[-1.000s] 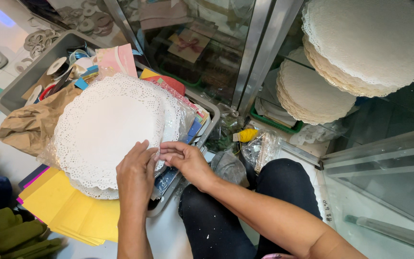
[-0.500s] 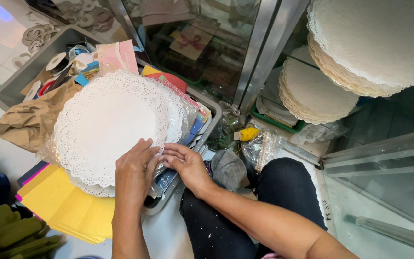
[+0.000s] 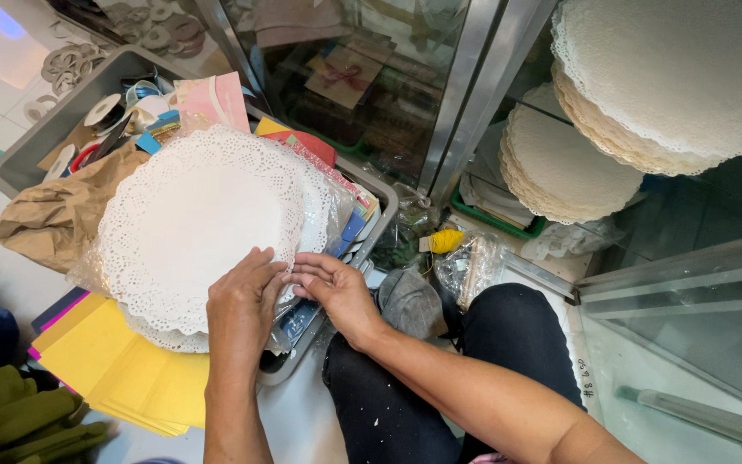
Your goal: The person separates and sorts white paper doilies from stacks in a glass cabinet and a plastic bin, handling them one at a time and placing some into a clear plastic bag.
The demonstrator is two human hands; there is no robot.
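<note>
The left hand [image 3: 238, 305] and the right hand [image 3: 337, 288] meet at the lower right edge of a stack of white paper doilies [image 3: 199, 215] in the middle left of the frame. The fingers of both hands are bent and pinch the lace border of the stack, the fingertips of one hand almost touching those of the other. The stack lies in a clear plastic wrap on top of a grey bin [image 3: 70, 112] full of craft things. How many doilies are in it I cannot tell.

Under the stack, at lower left, is one pile of yellow paper sheets [image 3: 113, 365]. One crumpled brown paper bag [image 3: 53, 215] lies at the left. Two more doily stacks [image 3: 680, 77] sit on glass shelves at upper right.
</note>
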